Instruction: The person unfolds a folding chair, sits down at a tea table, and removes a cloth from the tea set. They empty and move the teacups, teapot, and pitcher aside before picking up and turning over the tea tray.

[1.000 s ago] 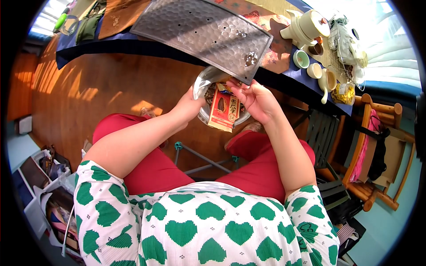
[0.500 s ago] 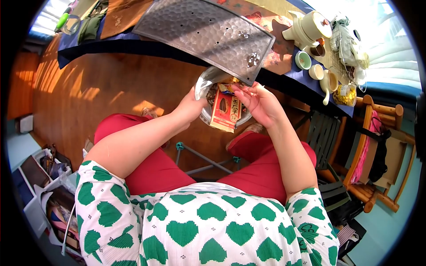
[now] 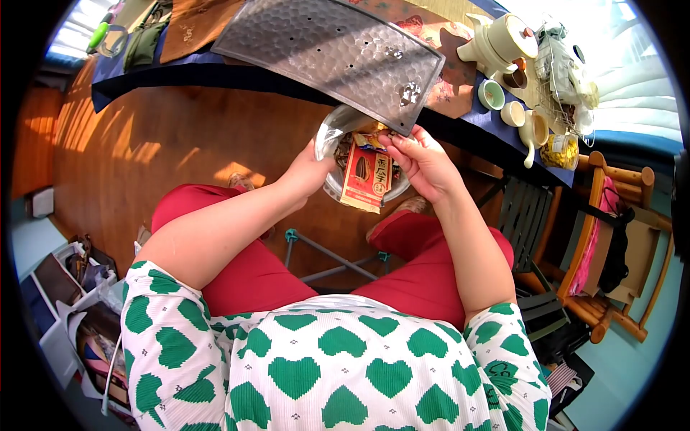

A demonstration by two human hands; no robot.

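Observation:
My left hand [image 3: 313,172] grips the left rim of a shiny metal bowl [image 3: 329,134], held above my lap near the table edge. A red and cream packet [image 3: 365,176] with a seed picture and Chinese characters stands in the bowl, sticking out over its near rim. Behind it lie small blue and gold wrappers [image 3: 369,141] and dark small pieces. Over the bowl's right side, my right hand [image 3: 422,161] is closed in a pinch. Something small and dark shows at its fingertips, too small to name.
A hammered grey tray [image 3: 330,61] overhangs the table edge just beyond the bowl. To the right stand a cream teapot [image 3: 507,42], small cups [image 3: 512,115] and a jar of yellow pieces [image 3: 558,152]. A wooden chair frame [image 3: 586,237] is on the right.
My right hand's fingers have come together into a pinch at the bowl's right side; earlier they were more spread. My left hand and the bowl have hardly moved.

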